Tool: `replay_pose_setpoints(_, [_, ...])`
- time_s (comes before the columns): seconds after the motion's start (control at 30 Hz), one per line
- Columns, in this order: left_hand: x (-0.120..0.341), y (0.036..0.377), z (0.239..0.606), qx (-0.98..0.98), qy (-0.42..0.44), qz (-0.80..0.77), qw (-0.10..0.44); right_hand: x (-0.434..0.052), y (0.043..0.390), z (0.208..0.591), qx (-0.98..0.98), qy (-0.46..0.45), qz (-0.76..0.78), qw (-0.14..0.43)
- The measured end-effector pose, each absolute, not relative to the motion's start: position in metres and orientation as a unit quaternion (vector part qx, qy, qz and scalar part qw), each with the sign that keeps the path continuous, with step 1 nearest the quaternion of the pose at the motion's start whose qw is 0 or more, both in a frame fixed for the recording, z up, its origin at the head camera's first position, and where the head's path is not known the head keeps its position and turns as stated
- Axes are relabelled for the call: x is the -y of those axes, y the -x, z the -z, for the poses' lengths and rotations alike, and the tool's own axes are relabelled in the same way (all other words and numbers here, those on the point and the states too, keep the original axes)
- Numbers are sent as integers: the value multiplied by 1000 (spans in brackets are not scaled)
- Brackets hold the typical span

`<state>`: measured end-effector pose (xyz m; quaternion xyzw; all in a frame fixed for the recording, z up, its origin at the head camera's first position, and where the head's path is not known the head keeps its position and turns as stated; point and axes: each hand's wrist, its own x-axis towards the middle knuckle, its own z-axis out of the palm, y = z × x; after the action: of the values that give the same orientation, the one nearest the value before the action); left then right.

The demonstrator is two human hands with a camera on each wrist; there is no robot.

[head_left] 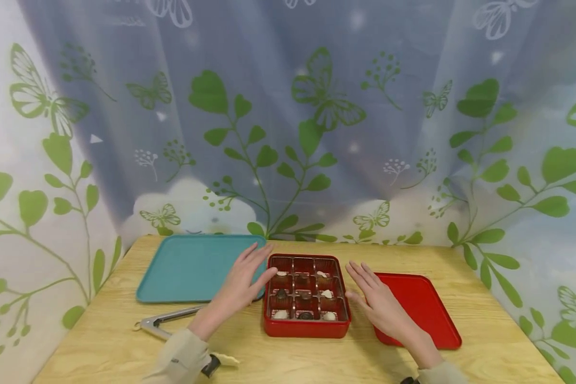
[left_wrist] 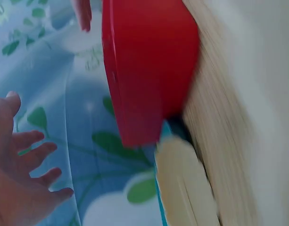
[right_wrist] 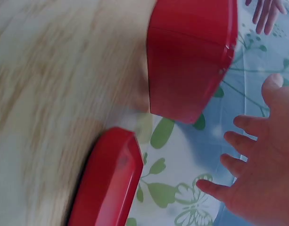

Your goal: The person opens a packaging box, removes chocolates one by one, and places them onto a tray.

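Left hand [head_left: 242, 282] and right hand [head_left: 376, 296] flank the red chocolate box [head_left: 306, 326], fingers straight, spread, holding nothing; lid [head_left: 424, 304] lies right of the box.

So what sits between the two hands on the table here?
In the head view, the red chocolate box with its compartment insert lies between the left hand and the right hand; neither hand grips it, both hands open beside its edges.

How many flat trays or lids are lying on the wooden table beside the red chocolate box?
2. A teal plastic tray lies left of the red compartmented chocolate box, partly under the left hand. A flat red lid lies to its right, beneath the right hand.
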<state>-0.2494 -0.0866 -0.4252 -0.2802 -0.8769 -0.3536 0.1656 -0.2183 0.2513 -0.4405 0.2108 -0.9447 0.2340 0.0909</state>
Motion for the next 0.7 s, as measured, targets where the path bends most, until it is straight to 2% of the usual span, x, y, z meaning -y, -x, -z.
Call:
replay_pose_setpoints(0.33, [158,240,436,896,275,326,128,-233,224,448,963,-200,-179,37])
replay_pose_setpoints(0.7, [225,210,450,903,288,309,78,-230,227,458,965,-205,-164,24])
